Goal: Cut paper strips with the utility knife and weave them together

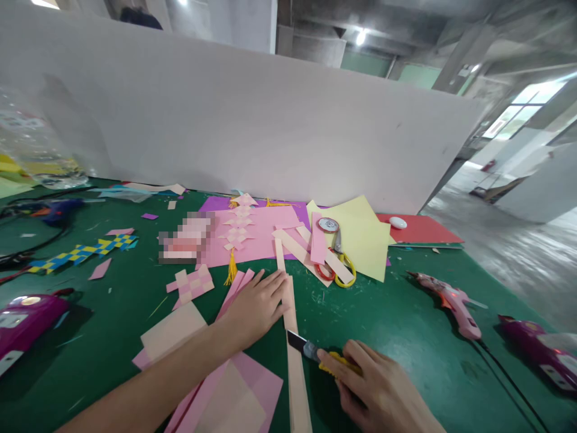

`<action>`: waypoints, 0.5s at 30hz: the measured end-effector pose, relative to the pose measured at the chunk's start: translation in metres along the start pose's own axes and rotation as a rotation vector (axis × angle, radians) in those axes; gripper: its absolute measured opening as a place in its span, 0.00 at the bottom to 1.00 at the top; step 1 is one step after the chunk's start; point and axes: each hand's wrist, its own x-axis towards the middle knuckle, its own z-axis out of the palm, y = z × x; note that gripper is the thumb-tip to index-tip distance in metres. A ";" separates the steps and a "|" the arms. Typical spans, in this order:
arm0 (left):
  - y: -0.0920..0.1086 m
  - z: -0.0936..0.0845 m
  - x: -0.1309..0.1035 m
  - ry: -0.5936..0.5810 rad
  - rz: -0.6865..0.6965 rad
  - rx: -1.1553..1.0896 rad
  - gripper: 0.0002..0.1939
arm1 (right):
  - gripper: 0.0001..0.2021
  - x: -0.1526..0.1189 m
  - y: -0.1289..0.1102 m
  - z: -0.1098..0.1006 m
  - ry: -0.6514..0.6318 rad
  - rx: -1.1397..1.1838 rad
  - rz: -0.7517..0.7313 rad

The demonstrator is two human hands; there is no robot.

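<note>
Head view: right grip (pixel 374 379) clasps cutter (pixel 311 350), blade (pixel 296 341) leftward; left grip (pixel 258 304) flat; cream strip (pixel 298 385) points away.

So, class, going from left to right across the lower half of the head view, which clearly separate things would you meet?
Left purple device → pink-and-cream woven piece → left hand → cutter blade → right hand → pink glue gun → right purple device.
</note>
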 end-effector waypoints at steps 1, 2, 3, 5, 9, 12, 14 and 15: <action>0.000 0.000 0.000 0.004 -0.001 0.002 0.24 | 0.21 0.000 0.000 0.000 0.006 -0.002 0.003; 0.000 0.000 0.000 0.009 -0.002 0.005 0.24 | 0.21 0.000 0.000 0.000 0.011 -0.002 0.006; 0.000 0.001 0.000 0.012 -0.002 0.008 0.24 | 0.21 0.001 0.000 -0.001 0.012 -0.002 0.009; 0.000 0.001 0.000 0.012 -0.003 0.017 0.24 | 0.21 0.002 -0.001 -0.001 0.011 -0.004 0.013; 0.000 0.001 0.000 0.007 -0.002 0.021 0.24 | 0.21 0.005 -0.003 0.001 0.026 -0.043 0.010; 0.000 0.001 0.000 0.018 0.002 0.018 0.24 | 0.21 0.003 -0.007 0.006 0.046 -0.096 -0.003; 0.000 0.002 0.000 0.025 0.005 0.015 0.24 | 0.21 0.001 -0.010 0.010 0.058 -0.146 -0.013; 0.000 0.002 0.000 0.029 0.006 0.014 0.24 | 0.21 0.000 -0.012 0.012 0.061 -0.172 -0.017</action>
